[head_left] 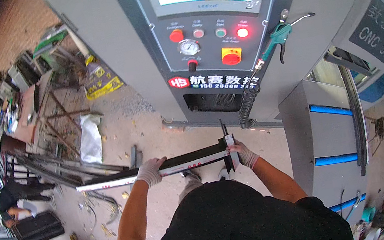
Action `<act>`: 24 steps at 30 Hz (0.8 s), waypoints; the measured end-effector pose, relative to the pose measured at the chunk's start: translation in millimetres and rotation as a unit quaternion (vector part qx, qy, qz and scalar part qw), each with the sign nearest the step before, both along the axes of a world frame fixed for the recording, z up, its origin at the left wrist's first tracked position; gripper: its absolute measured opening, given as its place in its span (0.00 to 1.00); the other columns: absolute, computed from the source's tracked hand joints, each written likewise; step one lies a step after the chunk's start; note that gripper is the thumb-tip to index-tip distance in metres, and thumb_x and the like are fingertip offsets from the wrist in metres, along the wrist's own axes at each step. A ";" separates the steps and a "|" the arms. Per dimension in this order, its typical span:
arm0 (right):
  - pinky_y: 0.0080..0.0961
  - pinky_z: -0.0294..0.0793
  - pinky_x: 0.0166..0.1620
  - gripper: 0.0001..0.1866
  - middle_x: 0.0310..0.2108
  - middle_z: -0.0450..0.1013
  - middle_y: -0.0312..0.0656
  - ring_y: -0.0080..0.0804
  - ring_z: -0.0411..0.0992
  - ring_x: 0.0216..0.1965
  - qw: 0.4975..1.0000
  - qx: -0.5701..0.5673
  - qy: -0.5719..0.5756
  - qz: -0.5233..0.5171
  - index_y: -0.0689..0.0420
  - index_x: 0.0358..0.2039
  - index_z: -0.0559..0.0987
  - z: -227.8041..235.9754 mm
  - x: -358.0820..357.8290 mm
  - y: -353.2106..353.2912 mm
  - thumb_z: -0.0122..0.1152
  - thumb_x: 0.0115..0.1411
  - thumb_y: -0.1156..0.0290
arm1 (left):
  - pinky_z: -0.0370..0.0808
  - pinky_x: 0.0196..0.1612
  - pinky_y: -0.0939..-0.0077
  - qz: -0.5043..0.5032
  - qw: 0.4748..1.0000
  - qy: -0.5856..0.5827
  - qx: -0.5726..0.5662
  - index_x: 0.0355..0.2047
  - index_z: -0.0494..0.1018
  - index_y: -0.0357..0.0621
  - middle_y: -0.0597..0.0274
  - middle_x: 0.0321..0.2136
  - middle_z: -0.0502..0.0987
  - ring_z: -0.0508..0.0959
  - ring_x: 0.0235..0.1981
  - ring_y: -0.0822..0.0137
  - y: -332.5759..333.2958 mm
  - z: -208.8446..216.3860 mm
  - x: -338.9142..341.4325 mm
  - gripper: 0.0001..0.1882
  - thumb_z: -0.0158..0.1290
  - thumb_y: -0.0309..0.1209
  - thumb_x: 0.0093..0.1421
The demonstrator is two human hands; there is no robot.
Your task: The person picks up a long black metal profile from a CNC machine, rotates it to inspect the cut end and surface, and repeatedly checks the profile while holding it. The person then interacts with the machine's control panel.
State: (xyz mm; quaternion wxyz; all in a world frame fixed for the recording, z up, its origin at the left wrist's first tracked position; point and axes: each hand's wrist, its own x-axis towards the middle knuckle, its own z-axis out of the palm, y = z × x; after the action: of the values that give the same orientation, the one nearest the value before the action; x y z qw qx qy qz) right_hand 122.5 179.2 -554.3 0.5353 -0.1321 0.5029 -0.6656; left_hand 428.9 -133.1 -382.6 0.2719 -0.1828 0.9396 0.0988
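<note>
A long, straight black metal profile [193, 157] with a white printed strip along its side lies across in front of my body. My left hand [151, 172], in a pale glove, is wrapped round it near its middle. At the profile's right end stands a caliper [229, 141], upright, its jaws at the end of the profile. My right hand [243, 154], also gloved, is closed on the caliper; part of its fingers is hidden behind it. Whether the jaws touch the profile on both sides I cannot tell.
Ahead stands a grey machine with a control panel [210, 45], a lit screen and buttons. A green air blow gun [276, 40] hangs on its right with a coiled hose [249, 105]. A grey unit with blue strips [338, 159] is at right. Several profiles [52, 166] and another person [17, 200] are at left.
</note>
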 end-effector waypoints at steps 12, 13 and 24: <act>0.35 0.69 0.63 0.39 0.60 0.73 0.39 0.32 0.71 0.59 0.998 0.032 0.037 0.027 0.57 0.67 0.70 20.2 10.4 -54.6 0.72 0.57 0.57 | 0.77 0.58 0.56 0.002 1.000 -0.006 0.023 0.65 0.67 0.57 0.50 0.53 0.78 0.77 0.57 0.49 -52.1 -21.1 -4.3 0.38 0.59 0.29 0.51; 0.34 0.67 0.64 0.38 0.62 0.72 0.39 0.31 0.69 0.61 0.993 -0.058 0.088 0.054 0.56 0.69 0.68 19.6 7.2 -54.2 0.68 0.61 0.57 | 0.78 0.56 0.54 -0.002 0.999 0.011 0.035 0.62 0.71 0.54 0.48 0.48 0.81 0.79 0.55 0.47 -56.4 -24.6 -4.8 0.35 0.59 0.28 0.50; 0.33 0.78 0.55 0.41 0.43 0.79 0.43 0.33 0.78 0.48 0.997 0.060 0.018 0.037 0.65 0.60 0.71 25.3 -6.2 -60.8 0.78 0.49 0.59 | 0.76 0.60 0.57 0.064 0.997 -0.032 0.020 0.69 0.64 0.62 0.53 0.56 0.75 0.77 0.57 0.51 -51.9 -21.3 -11.5 0.43 0.66 0.37 0.51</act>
State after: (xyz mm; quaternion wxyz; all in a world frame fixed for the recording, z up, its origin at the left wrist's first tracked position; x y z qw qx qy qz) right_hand 116.3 118.4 -528.9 0.5575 -0.1300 0.5461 -0.6116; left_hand 417.4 -185.0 -403.8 0.2984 -0.2402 0.9146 0.1293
